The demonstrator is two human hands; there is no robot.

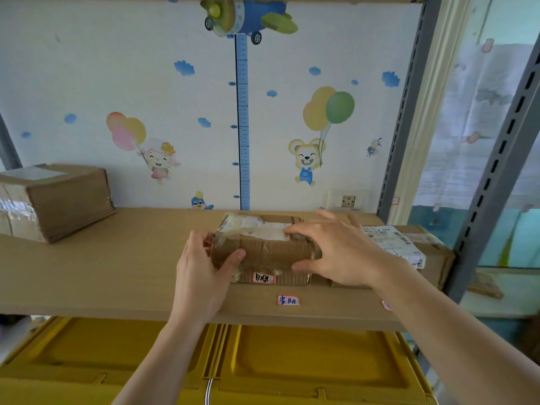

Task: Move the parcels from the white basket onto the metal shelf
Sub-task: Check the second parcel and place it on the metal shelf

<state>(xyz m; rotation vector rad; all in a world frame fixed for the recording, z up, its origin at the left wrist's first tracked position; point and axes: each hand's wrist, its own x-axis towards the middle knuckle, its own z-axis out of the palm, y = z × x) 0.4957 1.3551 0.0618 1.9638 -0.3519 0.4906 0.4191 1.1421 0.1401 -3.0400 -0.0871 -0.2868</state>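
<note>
**Parcel held on the shelf board, both hands on it**

Wall [87, 68] behind: white, cartoon stickers, blue height ruler [242, 121] running down the middle. Metal shelf [87, 267]: grey slotted uprights on the right, tan board across the view, a small handwritten label [288, 300] stuck on its front edge.

Below the board: yellow crates [306, 363], lids shut, two side by side.

Far left on the board: big cardboard box [67, 197], taped, well apart from the hands. Right end: flat box [432, 252] with a white printed shipping label on top, partly behind the right forearm.

Centre: the parcel [271, 249], a small brown carton wrapped in clear tape, white label on top, small sticker on its front face. It appears to rest on the board near the front edge, just beside the flat box.

Left hand [201, 276]: grip closed on the parcel's left end, thumb on the front face, fingers round the side.

Right hand [339, 252]: grip on the parcel's right end, fingers spread over the top, thumb pressed at the lower front corner.

The white basket is out of view.
</note>
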